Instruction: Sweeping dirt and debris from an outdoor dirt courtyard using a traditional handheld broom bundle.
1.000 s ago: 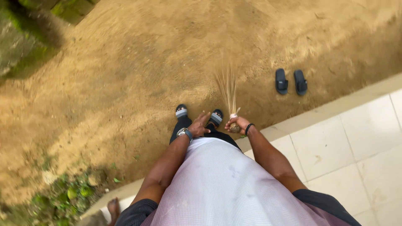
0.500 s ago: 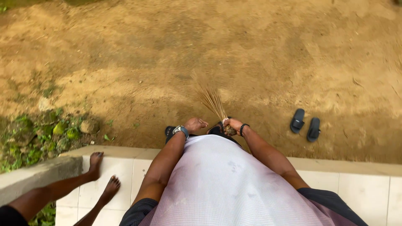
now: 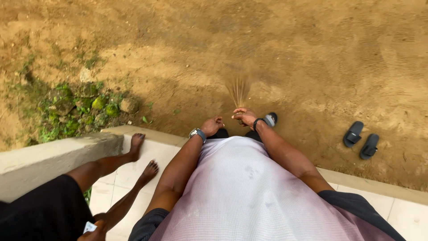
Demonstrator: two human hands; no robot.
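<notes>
Past right hand (image 3: 244,117), broom (image 3: 239,90) seemingly blurred

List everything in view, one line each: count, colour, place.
broom: 1, straw-coloured bristles, over the dirt, held in right hand
sandals: 2, black, on the dirt at right
stones: several, mossy green, left by the ledge
dirt ground: tan, upper frame
tiled floor: pale, bottom edge
low wall: 1, grey, left
seated person's legs: 2, bare feet on the tiles, lower left
left hand: 1, watch on the wrist, empty, beside right hand
right hand: 1, black wristband, closed on the broom
</notes>
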